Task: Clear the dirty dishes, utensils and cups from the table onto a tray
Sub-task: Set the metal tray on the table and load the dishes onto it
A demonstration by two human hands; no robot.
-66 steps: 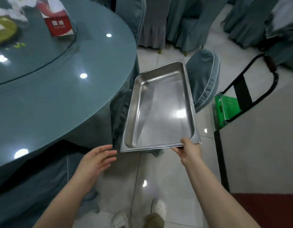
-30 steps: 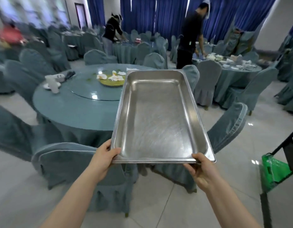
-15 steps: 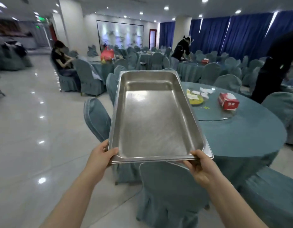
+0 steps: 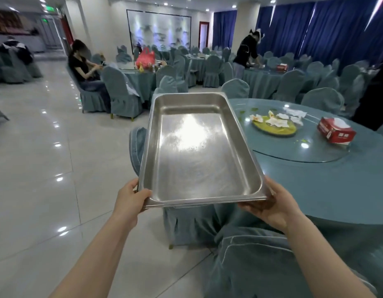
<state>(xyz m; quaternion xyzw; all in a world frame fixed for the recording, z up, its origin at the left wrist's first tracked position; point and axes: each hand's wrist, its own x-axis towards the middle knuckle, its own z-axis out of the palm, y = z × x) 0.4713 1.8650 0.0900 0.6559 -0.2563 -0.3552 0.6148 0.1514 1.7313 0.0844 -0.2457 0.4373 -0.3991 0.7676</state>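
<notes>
**Tray in transit, nothing loaded yet**

Left hand [image 4: 131, 196] and right hand [image 4: 274, 205] each have fingers curled around the near corners of the empty steel tray [image 4: 199, 151], held in the air beside the round table [image 4: 328, 179]. Step: carrying the tray in. Next probably needs setting it down near the dirty yellow plate [image 4: 274, 125] to free a hand.

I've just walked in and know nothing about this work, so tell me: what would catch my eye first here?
The big shiny steel tray, empty, fills the middle, gripped at its near corners by the left hand and right hand. To its right, on the round teal table, sits a yellow plate strewn with crumpled napkins, with a red tissue box further right.
</notes>
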